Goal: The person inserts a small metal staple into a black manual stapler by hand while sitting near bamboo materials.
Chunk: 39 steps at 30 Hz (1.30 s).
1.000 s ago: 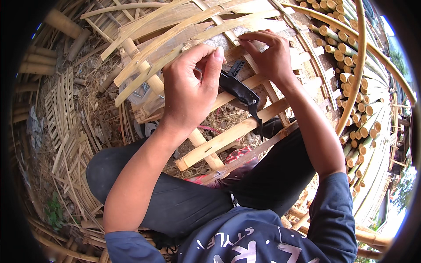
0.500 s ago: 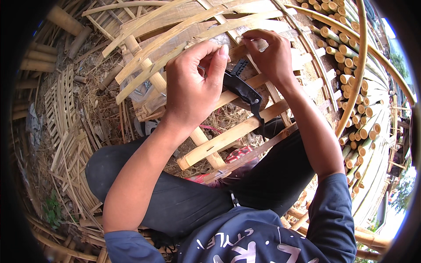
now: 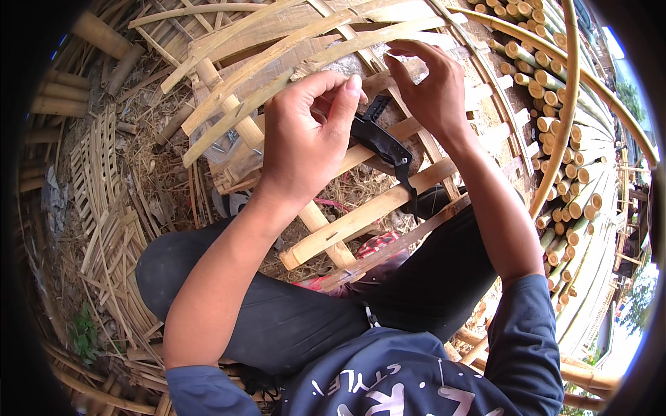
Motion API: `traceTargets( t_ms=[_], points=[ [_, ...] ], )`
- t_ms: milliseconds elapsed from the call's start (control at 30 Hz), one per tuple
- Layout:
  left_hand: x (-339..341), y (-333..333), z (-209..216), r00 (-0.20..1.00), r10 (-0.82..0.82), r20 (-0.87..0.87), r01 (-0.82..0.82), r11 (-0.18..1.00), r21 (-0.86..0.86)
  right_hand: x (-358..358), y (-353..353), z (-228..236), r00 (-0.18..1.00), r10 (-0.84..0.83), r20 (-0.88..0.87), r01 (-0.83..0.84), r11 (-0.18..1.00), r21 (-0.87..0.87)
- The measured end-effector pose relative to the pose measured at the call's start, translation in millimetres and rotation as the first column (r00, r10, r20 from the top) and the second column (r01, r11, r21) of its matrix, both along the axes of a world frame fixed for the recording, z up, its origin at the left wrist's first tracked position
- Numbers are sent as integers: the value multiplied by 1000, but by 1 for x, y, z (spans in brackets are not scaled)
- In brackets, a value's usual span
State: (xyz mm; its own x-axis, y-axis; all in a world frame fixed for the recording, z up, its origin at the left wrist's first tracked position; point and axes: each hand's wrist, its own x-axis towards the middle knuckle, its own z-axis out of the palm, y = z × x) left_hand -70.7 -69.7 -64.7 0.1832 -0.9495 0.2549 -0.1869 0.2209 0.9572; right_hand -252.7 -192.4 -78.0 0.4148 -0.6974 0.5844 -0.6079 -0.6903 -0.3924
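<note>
My left hand (image 3: 305, 132) is raised over a lattice of split bamboo strips (image 3: 361, 218), thumb and forefinger pressed together. What they pinch, if anything, is too small to make out. Slightly farther off and to the right, my right hand (image 3: 433, 90) hovers with thumb and fingers curved apart, and nothing shows between them. Between and below the two hands lies a black curved object (image 3: 381, 142) with a ridged strap-like end and a thin hooked arm, resting on the strips. Its exact kind does not show.
Cut bamboo poles (image 3: 572, 173) are stacked at the right, behind a bent bamboo hoop (image 3: 570, 90). A clear plastic bag (image 3: 225, 144) sits under the lattice on the left. Woven bamboo pieces (image 3: 97, 166) and loose straw cover the ground farther left. My crossed legs (image 3: 291, 319) are close below the lattice.
The thumb and forefinger of my right hand have spread farther apart, and that hand has shifted slightly right. My left hand stays pinched, nearly in place.
</note>
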Motion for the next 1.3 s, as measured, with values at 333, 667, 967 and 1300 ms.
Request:
traceTargets(
  t_ms=[333,667,967,1300],
  points=[
    [8,9,10,719,-101,-688,357,903,241,9,56,45,923,337,184,-344,939,7],
    [0,13,13,592,-17,-806,417,862,289,14,64,35,910,250,331,-313,938,151],
    [-4,11,12,525,-41,-850,467,849,247,18,73,36,894,192,404,-270,952,145],
    [-11,12,19,568,-46,-822,412,880,235,18,72,41,895,214,391,-251,967,45]
  ],
)
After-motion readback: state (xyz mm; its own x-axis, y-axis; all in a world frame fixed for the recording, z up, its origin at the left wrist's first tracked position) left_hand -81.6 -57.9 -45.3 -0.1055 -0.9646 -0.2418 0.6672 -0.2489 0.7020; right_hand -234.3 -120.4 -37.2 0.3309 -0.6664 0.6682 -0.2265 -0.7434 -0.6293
